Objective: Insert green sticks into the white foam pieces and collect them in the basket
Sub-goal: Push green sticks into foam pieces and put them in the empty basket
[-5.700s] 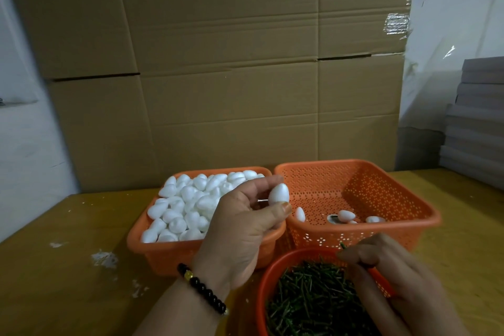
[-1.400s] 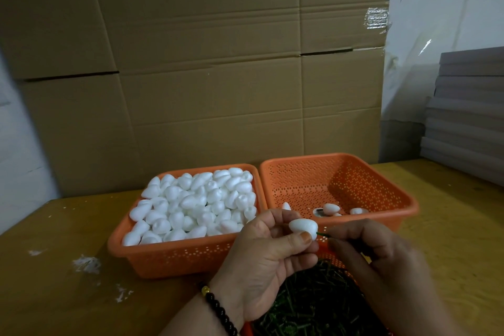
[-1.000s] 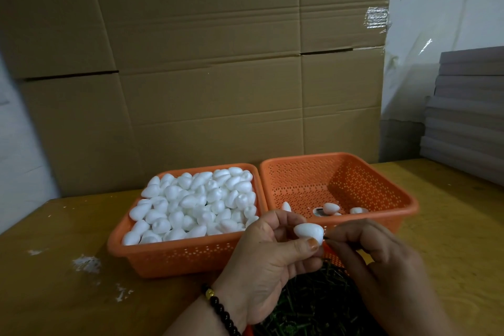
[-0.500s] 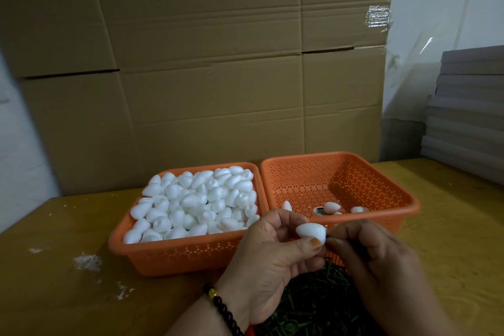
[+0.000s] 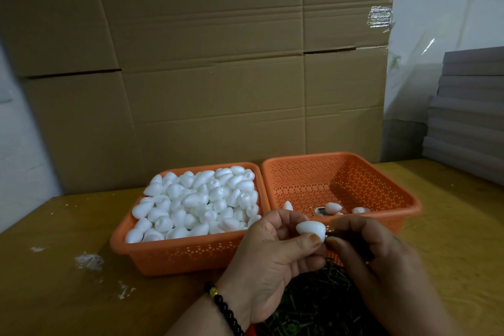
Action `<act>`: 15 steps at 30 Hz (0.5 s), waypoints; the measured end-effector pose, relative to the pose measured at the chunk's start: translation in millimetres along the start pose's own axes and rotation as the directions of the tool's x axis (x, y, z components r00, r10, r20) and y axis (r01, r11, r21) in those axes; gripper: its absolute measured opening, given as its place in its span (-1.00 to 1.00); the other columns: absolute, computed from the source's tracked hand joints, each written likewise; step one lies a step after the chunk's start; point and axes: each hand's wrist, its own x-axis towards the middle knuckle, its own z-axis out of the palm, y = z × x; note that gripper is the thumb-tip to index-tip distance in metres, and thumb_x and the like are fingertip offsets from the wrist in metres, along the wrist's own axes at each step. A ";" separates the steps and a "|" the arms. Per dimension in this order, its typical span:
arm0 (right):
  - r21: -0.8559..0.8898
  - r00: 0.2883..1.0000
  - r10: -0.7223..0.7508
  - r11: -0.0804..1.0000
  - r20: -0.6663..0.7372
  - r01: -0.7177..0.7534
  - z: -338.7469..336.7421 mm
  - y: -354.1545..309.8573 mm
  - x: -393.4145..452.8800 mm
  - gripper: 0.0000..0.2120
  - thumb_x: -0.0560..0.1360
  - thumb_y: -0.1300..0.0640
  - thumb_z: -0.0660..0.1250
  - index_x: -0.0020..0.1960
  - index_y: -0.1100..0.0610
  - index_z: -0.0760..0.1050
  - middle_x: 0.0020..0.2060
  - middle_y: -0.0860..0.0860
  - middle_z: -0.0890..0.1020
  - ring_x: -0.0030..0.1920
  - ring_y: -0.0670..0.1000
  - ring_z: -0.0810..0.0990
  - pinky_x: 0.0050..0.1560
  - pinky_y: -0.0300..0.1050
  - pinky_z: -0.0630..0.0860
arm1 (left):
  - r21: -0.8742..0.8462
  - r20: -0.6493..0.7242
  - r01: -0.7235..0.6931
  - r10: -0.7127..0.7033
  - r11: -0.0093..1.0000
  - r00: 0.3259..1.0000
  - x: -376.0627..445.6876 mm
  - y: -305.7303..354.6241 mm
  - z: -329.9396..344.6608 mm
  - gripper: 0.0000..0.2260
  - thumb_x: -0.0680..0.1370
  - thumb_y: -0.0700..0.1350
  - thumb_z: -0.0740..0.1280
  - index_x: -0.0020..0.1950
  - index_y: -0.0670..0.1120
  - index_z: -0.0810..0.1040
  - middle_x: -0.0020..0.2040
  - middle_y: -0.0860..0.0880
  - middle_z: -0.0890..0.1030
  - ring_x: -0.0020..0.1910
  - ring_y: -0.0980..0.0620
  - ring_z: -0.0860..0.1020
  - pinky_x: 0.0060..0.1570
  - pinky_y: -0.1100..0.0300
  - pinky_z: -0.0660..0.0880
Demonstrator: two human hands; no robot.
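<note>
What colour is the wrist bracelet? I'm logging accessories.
Black beads with one gold bead, head view.

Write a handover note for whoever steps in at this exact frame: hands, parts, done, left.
Left hand pinches a foam piece. Right hand is pressed up against its tip with curled fingers; the stick itself is hidden.
Left basket is full of plain foam pieces; right basket holds only a few pieces. Green sticks lie below the hands.
Left: drop this piece in the right basket, then repeat.
</note>
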 end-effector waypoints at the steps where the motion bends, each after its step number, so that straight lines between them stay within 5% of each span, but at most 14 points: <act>1: 0.020 1.000 0.017 1.000 0.002 -0.017 -0.5 -0.2 -0.2 -0.76 0.41 0.13 0.45 0.00 -0.12 0.50 -0.16 -0.25 0.62 -0.07 -0.35 0.57 -0.06 -0.59 0.38 | -0.012 -0.007 0.002 -0.002 1.000 1.000 0.6 0.7 -0.6 -0.63 0.34 -0.32 0.45 0.11 -0.24 0.49 -0.13 -0.16 0.66 -0.22 -0.04 0.64 -0.26 0.15 0.59; 11: 0.092 0.999 0.033 0.995 0.030 -0.036 -2.1 5.9 -2.6 -0.65 0.31 0.05 0.42 0.08 0.00 0.50 -0.15 -0.12 0.62 -0.12 -0.26 0.63 -0.06 -0.49 0.47 | -0.134 -0.006 0.043 -0.044 0.990 0.999 3.5 5.1 -3.9 -0.72 0.37 -0.20 0.45 0.06 -0.22 0.57 -0.10 -0.21 0.65 -0.24 -0.03 0.62 -0.30 0.15 0.59; 15: 0.045 1.000 -0.002 0.999 0.027 0.001 -3.3 6.4 -2.8 -0.67 0.38 0.07 0.45 0.14 0.06 0.54 -0.10 -0.11 0.61 -0.11 -0.19 0.63 -0.05 -0.28 0.55 | -0.137 0.005 0.066 -0.066 0.988 0.998 3.1 4.0 -3.5 -0.78 0.37 -0.17 0.46 -0.03 -0.19 0.61 -0.12 -0.19 0.65 -0.26 -0.01 0.61 -0.32 0.16 0.58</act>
